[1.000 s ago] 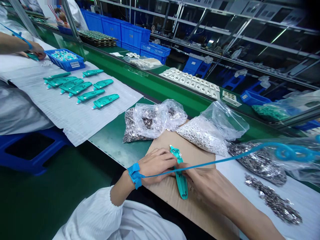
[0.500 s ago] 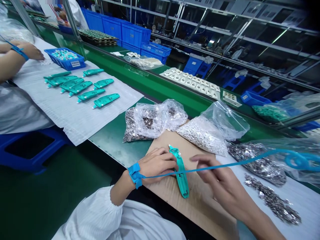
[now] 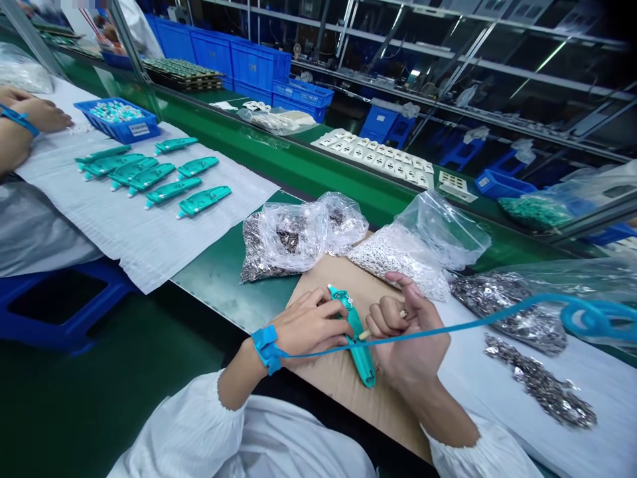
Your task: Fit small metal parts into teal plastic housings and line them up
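My left hand (image 3: 308, 325) presses down on a teal plastic casing (image 3: 357, 340) that lies on a brown cardboard sheet (image 3: 338, 378); its fingers curl over the casing's top end. A blue wrist strap (image 3: 266, 346) with a blue coiled cord (image 3: 497, 315) is on that wrist. My right hand (image 3: 408, 332) sits just right of the casing with fingers curled around a thin stick-like tool (image 3: 365, 334) whose tip touches the casing.
Clear bags of small metal parts (image 3: 293, 239) and of white parts (image 3: 403, 255) lie behind the cardboard, with loose metal parts (image 3: 542, 388) on the right. Several teal casings (image 3: 149, 176) rest on white foam at left, by a blue tray (image 3: 122, 119) and another person's hand (image 3: 30, 116).
My right hand went from on the casing to lifted open, then curled shut on a thin tool with its tip at the casing. The other person's hand drew back left.
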`<state>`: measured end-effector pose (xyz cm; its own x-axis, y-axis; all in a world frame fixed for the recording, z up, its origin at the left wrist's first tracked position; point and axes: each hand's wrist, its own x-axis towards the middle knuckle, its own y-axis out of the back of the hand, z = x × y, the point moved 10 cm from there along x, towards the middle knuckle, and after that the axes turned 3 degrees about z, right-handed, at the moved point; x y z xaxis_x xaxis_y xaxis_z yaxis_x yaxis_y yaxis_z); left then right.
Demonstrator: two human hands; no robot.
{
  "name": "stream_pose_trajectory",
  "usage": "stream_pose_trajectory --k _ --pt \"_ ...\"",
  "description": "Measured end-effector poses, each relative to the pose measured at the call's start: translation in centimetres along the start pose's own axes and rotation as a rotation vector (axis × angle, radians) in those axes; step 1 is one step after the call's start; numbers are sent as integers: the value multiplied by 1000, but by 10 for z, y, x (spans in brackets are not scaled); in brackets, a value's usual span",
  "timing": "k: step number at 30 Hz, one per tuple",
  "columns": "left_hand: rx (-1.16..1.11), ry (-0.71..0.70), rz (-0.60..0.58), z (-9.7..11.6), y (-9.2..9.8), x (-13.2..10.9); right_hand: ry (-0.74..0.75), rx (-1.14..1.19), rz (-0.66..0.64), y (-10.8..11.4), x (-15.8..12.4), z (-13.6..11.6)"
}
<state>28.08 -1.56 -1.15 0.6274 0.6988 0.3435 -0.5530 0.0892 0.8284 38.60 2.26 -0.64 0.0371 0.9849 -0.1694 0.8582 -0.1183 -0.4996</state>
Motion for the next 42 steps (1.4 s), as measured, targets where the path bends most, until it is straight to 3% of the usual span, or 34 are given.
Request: stream_pose_trajectory --k 10,16,28,34,39,42 --pt "-33 -4 -20 2 0 1 42 -104 -65 -8 -4 5" --pt "-10 -14 -6 0 -3 2 58 -133 -75 -2 -8 14" --pt "78 -52 5 -1 -9 0 112 -52 -63 -10 -11 17" --pt "51 -10 -10 2 -1 -1 112 -51 -72 -10 -8 14" --pt "22 -20 -26 7 5 -2 160 8 68 8 3 -18" --pt "15 -10 -40 7 5 -2 141 23 140 19 7 -21"
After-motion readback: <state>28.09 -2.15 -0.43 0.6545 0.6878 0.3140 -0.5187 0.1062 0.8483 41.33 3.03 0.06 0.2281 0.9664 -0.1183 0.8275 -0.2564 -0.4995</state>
